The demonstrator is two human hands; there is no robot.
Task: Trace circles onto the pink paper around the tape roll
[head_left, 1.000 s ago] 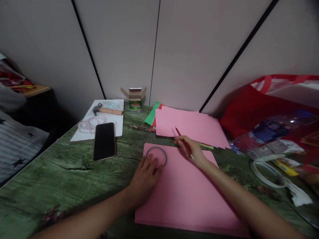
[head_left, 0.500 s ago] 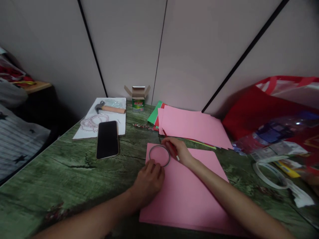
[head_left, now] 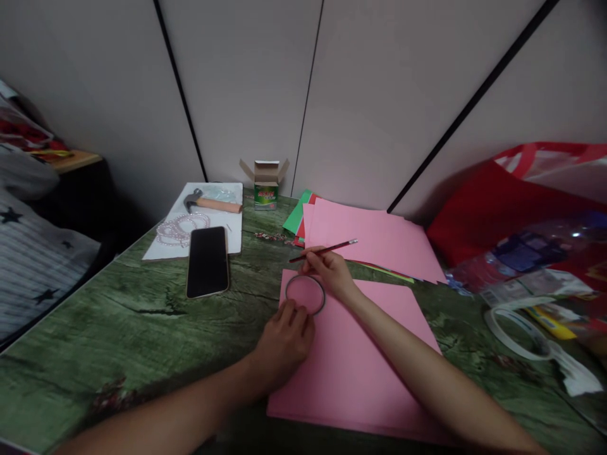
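A thin dark ring (head_left: 324, 296) lies flat near the far left corner of a pink paper sheet (head_left: 360, 366). The fingertips of my left hand (head_left: 287, 335) press on the ring's near edge. My right hand (head_left: 331, 272) is just beyond the ring's right side, its fingers pinched around a dark red pencil (head_left: 337, 246). The pencil slants, its tip to the left and its white end up to the right.
Behind lie more pink sheets (head_left: 370, 234) over coloured paper. To the left are a phone (head_left: 207, 262), a hammer (head_left: 218, 204) and a bead string (head_left: 173, 230); an opened small box (head_left: 265, 194) stands at the wall. A red bag (head_left: 467, 196), bottle (head_left: 521, 249) and tape roll (head_left: 493, 328) sit right.
My right hand has turned the pencil: its tip swung down to the left and its white end rose to the right. My left hand stays on the ring.
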